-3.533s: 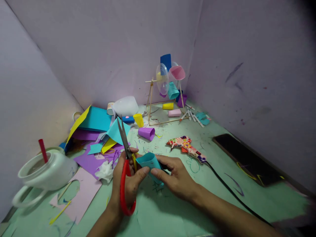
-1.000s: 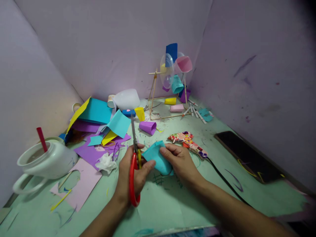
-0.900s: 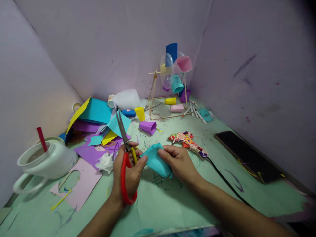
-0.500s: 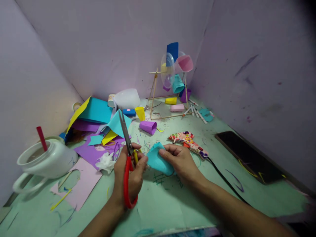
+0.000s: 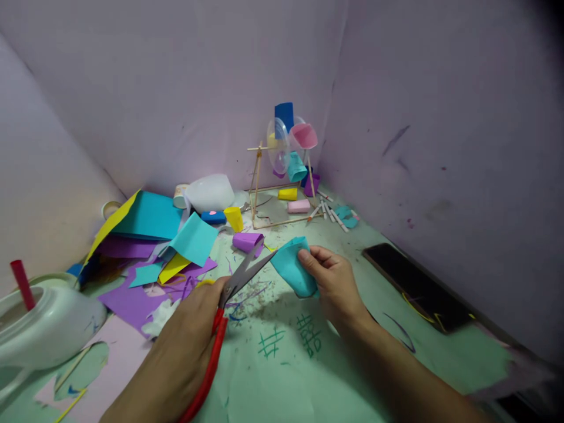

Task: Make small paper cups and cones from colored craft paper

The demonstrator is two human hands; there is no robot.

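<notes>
My left hand [image 5: 194, 317] is closed on the red-handled scissors [image 5: 247, 275], whose blades are parted and point right. Their tips reach the left edge of a turquoise paper cup [image 5: 294, 267]; I cannot tell whether they touch it. My right hand [image 5: 337, 282] pinches this cup between thumb and fingers, above the table. A purple paper cup [image 5: 247, 242] lies behind the blades. At the back stands a stick frame [image 5: 257, 188] carrying clear plastic discs [image 5: 278, 154] with coloured paper cups around them, among them a pink cup [image 5: 304, 136].
Coloured paper sheets [image 5: 147, 216] and scraps pile up at the left, beside a white pot [image 5: 53, 323] with a red stick. White-barrelled markers [image 5: 328, 211] lie at the back right. A dark phone [image 5: 418, 288] rests along the right wall.
The scissors have swung from upright in my left hand to pointing right, with their blades now apart. My right hand still holds the turquoise cup. The view has shifted.
</notes>
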